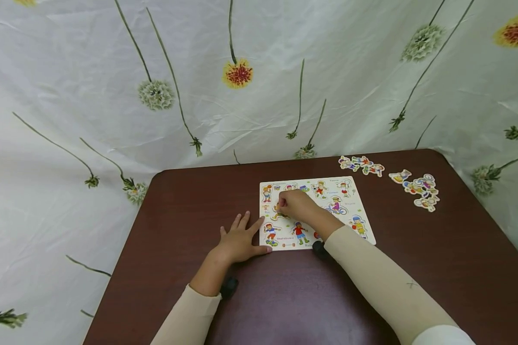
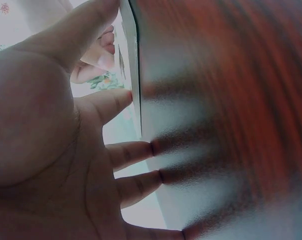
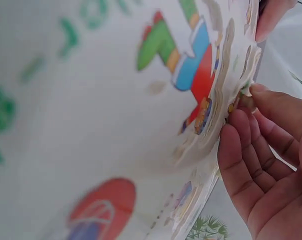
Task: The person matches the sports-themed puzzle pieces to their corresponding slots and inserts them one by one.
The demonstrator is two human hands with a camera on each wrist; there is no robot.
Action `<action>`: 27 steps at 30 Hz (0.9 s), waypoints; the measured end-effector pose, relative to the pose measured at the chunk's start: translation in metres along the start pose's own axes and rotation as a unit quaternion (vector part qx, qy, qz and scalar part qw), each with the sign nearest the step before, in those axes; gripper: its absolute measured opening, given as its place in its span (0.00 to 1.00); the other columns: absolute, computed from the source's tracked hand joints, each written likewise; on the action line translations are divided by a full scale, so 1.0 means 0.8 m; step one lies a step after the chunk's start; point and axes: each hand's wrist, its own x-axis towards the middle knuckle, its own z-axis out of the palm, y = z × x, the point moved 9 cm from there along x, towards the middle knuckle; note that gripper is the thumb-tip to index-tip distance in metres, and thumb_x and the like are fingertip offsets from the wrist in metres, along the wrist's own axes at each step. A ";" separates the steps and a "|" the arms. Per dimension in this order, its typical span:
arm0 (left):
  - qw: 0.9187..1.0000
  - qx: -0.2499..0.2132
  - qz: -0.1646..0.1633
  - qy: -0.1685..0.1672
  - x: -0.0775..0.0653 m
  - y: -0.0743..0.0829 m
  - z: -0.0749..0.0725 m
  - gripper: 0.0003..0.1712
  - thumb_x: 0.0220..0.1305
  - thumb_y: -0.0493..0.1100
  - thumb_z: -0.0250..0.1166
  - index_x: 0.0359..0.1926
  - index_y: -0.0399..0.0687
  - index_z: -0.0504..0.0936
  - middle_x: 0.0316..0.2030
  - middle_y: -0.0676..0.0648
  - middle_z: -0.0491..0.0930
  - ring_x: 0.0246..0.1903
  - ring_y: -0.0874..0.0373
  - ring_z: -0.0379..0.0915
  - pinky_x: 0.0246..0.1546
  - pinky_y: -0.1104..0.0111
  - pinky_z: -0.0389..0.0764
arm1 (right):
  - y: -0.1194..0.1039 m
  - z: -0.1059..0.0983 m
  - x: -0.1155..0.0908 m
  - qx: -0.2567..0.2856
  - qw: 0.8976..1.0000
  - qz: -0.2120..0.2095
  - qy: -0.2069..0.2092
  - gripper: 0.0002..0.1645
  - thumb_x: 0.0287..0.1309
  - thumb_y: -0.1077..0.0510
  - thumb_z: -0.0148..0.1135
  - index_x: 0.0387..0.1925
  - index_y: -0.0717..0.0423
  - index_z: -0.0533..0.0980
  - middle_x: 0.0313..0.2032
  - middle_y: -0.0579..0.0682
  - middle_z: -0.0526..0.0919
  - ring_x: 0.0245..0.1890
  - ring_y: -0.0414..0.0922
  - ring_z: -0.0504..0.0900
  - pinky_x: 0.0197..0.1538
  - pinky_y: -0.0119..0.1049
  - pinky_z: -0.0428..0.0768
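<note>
Right sleeve is overlapping the board on the table; left hand is touching its edge, fingers spread; right hand is pinching a piece at its left half; weak bracing could let it slide, skewing the piece.

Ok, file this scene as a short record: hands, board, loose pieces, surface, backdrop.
Left hand: fingers spread, touching board and table
Right hand: pinching a figure piece at the board's left side; full seating unclear
Board: flat, picture puzzle
Loose pieces: two groups, right and far right of board
Surface: dark reddish-brown table
Backdrop: white flowered cloth
</note>
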 end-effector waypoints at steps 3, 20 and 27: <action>1.000 0.000 0.000 -0.001 0.000 0.000 0.001 0.52 0.60 0.72 0.65 0.79 0.67 0.55 0.81 0.39 0.44 0.81 0.39 0.36 0.68 0.25 0.44 | -0.001 0.002 0.002 -0.015 1.000 -0.002 -0.013 0.12 0.66 0.52 0.67 0.28 0.51 0.77 0.26 0.46 0.80 0.25 0.40 0.72 0.31 0.31 0.69; 1.000 0.003 -0.005 -0.003 0.002 -0.001 0.002 0.52 0.60 0.71 0.65 0.79 0.68 0.55 0.81 0.40 0.43 0.81 0.39 0.35 0.69 0.25 0.44 | 0.005 0.008 0.007 -0.011 1.000 0.018 -0.013 0.11 0.65 0.51 0.68 0.31 0.52 0.78 0.28 0.47 0.81 0.26 0.40 0.73 0.31 0.31 0.70; 1.000 0.001 -0.001 0.001 0.002 -0.001 0.000 0.51 0.60 0.71 0.66 0.79 0.67 0.56 0.81 0.39 0.44 0.81 0.38 0.37 0.68 0.25 0.45 | 0.011 0.002 -0.003 0.046 0.997 0.060 -0.007 0.12 0.65 0.50 0.68 0.40 0.54 0.80 0.31 0.48 0.84 0.27 0.41 0.76 0.33 0.33 0.72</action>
